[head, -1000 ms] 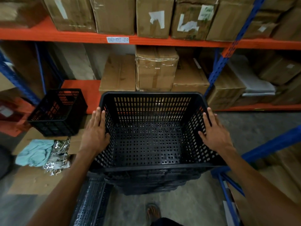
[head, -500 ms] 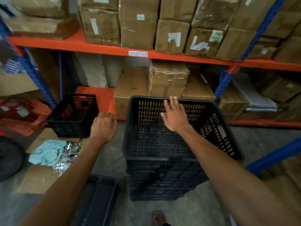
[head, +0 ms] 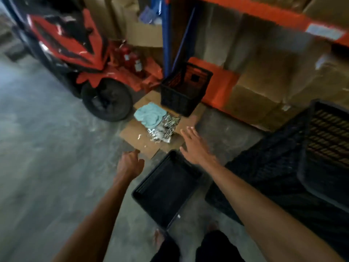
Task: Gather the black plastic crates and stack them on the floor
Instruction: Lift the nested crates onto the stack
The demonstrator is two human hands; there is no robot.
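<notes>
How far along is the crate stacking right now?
Done: several crates sit nested in a stack on the right. In hand: nothing; left hand and right hand reach forward empty near the low black crate. Left: that one and the small crate by the rack.

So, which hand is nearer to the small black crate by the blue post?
Right. The right hand is open in front of the small black crate, not touching; the left hand is further back and leftward, by the shallow crate.

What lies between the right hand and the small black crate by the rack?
Head view: flattened cardboard bearing shiny metal bits and a teal cloth lies between right hand and small black crate.
</notes>
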